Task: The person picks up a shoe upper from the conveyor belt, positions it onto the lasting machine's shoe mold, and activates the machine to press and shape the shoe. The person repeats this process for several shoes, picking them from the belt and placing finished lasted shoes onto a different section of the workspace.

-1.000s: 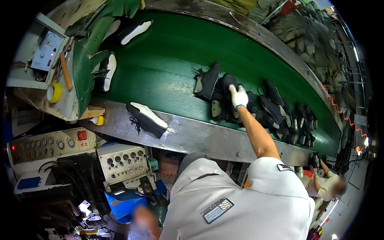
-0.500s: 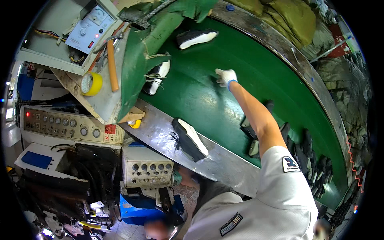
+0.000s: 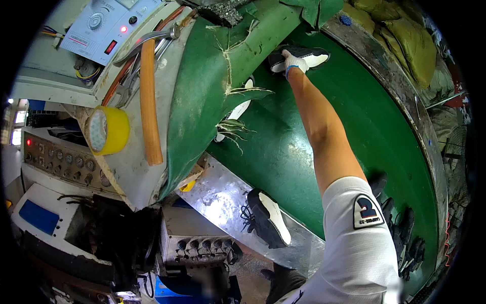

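My right hand, in a white glove with a blue cuff, reaches to the far part of the green conveyor belt. Its fingers close on the middle of a black shoe with a white sole, which lies on its side. Nearer, another white-soled shoe is partly covered by a torn green flap. A third black shoe with laces lies on its side along the metal edge. My left hand is out of the picture.
Several dark shoes lie on the belt at right. On the left ledge are a wooden-handled hammer and a yellow tape roll. A control box and knobbed machines stand at left. Olive sacks line the far side.
My right hand has moved from above the bare belt to the far shoe and taken hold of it. The view has shifted closer to the left ledge.
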A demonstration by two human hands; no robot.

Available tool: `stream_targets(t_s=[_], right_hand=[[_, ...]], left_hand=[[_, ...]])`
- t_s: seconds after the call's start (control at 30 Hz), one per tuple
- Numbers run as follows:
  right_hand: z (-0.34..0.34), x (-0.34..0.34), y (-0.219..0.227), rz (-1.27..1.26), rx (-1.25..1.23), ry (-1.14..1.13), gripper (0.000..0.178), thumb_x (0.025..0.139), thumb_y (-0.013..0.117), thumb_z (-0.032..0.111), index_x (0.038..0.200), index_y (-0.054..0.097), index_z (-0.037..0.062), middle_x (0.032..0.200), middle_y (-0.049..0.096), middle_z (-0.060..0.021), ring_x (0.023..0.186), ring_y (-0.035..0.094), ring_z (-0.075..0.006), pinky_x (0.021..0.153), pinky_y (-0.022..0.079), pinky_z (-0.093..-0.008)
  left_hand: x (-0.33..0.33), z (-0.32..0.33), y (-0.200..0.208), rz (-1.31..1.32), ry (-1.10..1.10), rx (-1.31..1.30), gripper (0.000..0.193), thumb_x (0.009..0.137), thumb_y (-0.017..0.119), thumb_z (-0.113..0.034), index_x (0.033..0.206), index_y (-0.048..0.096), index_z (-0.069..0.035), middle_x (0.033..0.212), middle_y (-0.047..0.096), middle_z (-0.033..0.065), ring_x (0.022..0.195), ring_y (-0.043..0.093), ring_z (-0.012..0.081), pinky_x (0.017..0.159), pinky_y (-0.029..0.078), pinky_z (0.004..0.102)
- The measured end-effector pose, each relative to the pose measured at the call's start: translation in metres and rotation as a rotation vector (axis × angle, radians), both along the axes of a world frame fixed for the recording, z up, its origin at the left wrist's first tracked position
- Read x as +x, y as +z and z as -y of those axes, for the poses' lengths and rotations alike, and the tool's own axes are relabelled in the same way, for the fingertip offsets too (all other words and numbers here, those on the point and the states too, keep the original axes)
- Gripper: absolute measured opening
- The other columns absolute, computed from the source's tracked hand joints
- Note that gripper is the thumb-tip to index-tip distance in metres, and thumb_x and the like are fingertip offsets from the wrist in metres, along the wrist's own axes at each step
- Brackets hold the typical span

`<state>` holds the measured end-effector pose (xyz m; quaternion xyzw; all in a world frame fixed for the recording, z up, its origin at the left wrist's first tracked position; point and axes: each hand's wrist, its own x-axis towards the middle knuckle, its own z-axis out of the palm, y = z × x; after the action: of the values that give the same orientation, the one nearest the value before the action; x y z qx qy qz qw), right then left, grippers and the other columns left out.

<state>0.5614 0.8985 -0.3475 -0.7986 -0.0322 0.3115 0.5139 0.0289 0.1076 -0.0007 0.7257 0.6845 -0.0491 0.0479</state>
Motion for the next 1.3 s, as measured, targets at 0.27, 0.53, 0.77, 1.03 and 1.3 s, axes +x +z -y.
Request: stream_targets(t_s=[0.27, 0.53, 0.77, 1.03, 1.3], right_hand=[[0.139, 0.004, 0.048, -0.652, 0.531, 0.344, 0.047, 0.088, 0.074, 0.018, 0.130, 0.057, 0.0066, 0.128, 0.063, -0.0137, 0.112, 0.064, -0.0334, 0.096, 0.053, -0.0556], [0.414, -0.103, 0.140, -1.306, 0.704, 0.784, 0.070, 0.084, 0.074, 0.022, 0.143, 0.045, -0.0012, 0.139, 0.057, -0.0210, 0.126, 0.057, -0.0373, 0.104, 0.048, -0.0563], [0.566, -0.255, 0.286, -1.763, 0.527, 0.681, 0.044, 0.097, 0.061, 0.021, 0.134, 0.055, -0.0013, 0.118, 0.067, -0.0166, 0.093, 0.070, -0.0237, 0.080, 0.060, -0.0373], [0.656, -0.410, 0.364, -1.291, 0.079, 1.390, 0.050, 0.095, 0.062, 0.025, 0.135, 0.055, -0.0034, 0.123, 0.066, -0.0132, 0.104, 0.066, -0.0194, 0.092, 0.054, -0.0331], [0.693, -0.520, 0.392, -0.952, 0.115, 1.651, 0.056, 0.086, 0.070, 0.016, 0.137, 0.056, -0.0026, 0.126, 0.063, -0.0077, 0.111, 0.059, -0.0169, 0.098, 0.046, -0.0306]], left_hand=[[-0.004, 0.018, 0.000, -0.016, 0.038, 0.000, 0.018, 0.088, 0.067, -0.019, 0.094, 0.070, -0.001, 0.091, 0.071, 0.0171, 0.086, 0.067, 0.0357, 0.083, 0.053, 0.0477], [0.010, 0.085, 0.007, -0.018, 0.148, 0.071, 0.015, 0.090, 0.060, -0.016, 0.084, 0.067, -0.004, 0.078, 0.065, 0.0160, 0.072, 0.062, 0.0352, 0.073, 0.052, 0.0462], [-0.019, 0.006, 0.007, 0.722, 0.573, 0.066, 0.024, 0.097, 0.057, -0.020, 0.110, 0.061, 0.000, 0.095, 0.067, 0.0147, 0.083, 0.065, 0.0271, 0.075, 0.053, 0.0387], [-0.108, -0.035, 0.044, 1.824, 0.821, 0.220, 0.034, 0.098, 0.061, -0.017, 0.125, 0.061, 0.003, 0.105, 0.071, 0.0105, 0.090, 0.071, 0.0209, 0.077, 0.059, 0.0349], [-0.206, 0.058, 0.025, 1.857, 1.048, 0.463, 0.009, 0.087, 0.074, -0.010, 0.091, 0.070, -0.002, 0.073, 0.064, 0.0016, 0.063, 0.063, 0.0107, 0.055, 0.058, 0.0266]])
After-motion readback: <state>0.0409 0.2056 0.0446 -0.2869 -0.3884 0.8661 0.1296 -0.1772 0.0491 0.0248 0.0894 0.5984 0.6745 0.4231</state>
